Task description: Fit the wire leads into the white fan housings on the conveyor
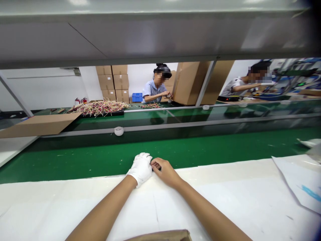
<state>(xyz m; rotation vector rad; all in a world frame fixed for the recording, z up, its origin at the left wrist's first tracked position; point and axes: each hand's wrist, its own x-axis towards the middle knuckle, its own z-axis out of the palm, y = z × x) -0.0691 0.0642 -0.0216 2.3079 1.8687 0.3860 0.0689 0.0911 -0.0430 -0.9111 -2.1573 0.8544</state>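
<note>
My left hand (141, 167) wears a white glove and rests curled at the far edge of the white sheet (75, 201) covering the table. My bare right hand (164, 170) lies right beside it, fingertips pinched together and touching the glove. A small dark bit shows between the two hands, too small to name. Both forearms stretch out from the bottom of the view.
A green conveyor belt (200, 149) runs past the white sheet. A small white roll (118, 131) sits on its far rail. Beyond it are a pile of red and yellow wires (100, 107), cardboard boxes (190, 83), a flat carton (37, 125) and two seated workers. Loose papers (298, 180) lie at right.
</note>
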